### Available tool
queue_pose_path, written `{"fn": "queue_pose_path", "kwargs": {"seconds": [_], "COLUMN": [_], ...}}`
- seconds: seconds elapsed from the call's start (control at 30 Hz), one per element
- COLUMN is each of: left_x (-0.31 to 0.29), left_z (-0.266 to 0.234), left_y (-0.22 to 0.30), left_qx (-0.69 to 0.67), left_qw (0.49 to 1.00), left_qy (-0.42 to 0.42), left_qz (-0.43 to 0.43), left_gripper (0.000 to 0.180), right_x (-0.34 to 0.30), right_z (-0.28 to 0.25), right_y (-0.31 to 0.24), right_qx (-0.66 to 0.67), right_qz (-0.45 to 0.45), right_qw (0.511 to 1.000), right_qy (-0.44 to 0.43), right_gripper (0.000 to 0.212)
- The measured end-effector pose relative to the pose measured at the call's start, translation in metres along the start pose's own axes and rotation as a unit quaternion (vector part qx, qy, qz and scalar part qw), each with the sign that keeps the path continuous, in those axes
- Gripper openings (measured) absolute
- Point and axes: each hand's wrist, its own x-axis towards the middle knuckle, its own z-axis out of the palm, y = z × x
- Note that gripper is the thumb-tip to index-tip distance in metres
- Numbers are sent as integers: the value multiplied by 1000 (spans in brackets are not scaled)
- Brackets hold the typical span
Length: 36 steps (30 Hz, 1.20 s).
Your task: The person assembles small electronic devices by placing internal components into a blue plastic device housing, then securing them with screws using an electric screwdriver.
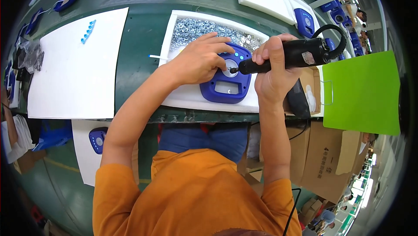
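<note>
Green workbench, white tray of screws, left hand fingers pressing blue housing, right hand clenching black screwdriver

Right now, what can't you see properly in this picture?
Head view only:
- The screwdriver tip: too small to tell whether it touches the blue housing.
- The housing's left edge: covered by the left hand.
- The pile of small metal parts: too tiny to identify.
- The box by the right hand: contents hidden.
</note>
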Motion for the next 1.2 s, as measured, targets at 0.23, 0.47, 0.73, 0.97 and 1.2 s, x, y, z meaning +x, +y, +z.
{"fn": "queue_pose_path", "kwargs": {"seconds": [0.23, 0.47, 0.73, 0.97, 1.2], "left_x": [-1, 2, -1, 1, 2], "left_z": [1, 1, 0, -1, -2], "left_y": [-2, -1, -1, 0, 0], "left_qx": [4, -2, 7, 6, 0], "left_qw": [1000, 1000, 1000, 1000, 1000], "left_qy": [-1, -6, -8, -12, -18], "left_qz": [6, 9, 0, 3, 3], "left_gripper": [25, 26, 24, 25, 24], "right_x": [4, 11, 12, 16, 23], "right_z": [0, -14, -13, -11, -25], "right_y": [17, 25, 24, 24, 12], "right_qx": [-33, -16, -61, -8, -46], "right_qz": [-17, 25, 41, 44, 32], "right_qw": [999, 997, 990, 995, 987], "right_qy": [-16, -76, -119, -93, -148], "right_gripper": [28, 30, 26, 23, 41]}}
